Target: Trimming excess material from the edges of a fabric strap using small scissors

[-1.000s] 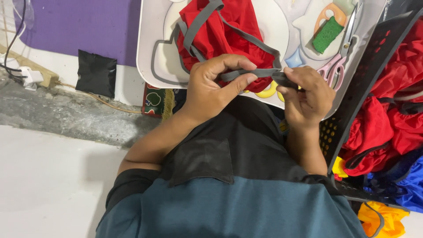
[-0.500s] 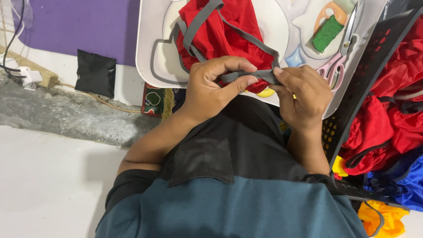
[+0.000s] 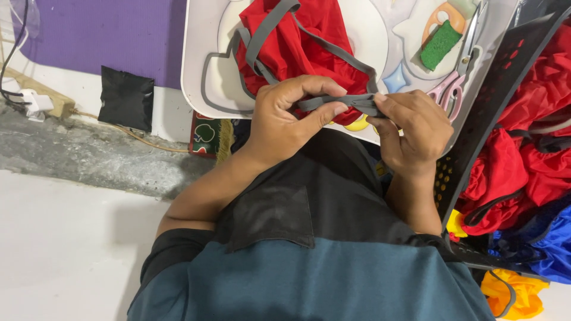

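A red cloth bag (image 3: 309, 41) with grey straps lies on a small white table (image 3: 380, 35) in front of me. One grey strap (image 3: 342, 102) runs between my hands. My left hand (image 3: 285, 119) pinches it between thumb and fingers. The fingers of my right hand (image 3: 413, 128) are closed on the same strap's end, just to the right. Both hands hover over the table's near edge, above my lap.
Pink-handled scissors (image 3: 458, 74) and a green sponge (image 3: 440, 44) lie on the table at right. A black perforated basket (image 3: 493, 107) full of red, blue and yellow cloth stands to the right. A purple mat (image 3: 113, 30) and cables lie at the left.
My right hand has shifted left along the strap toward my left hand, so the two hands are now closer together on it.
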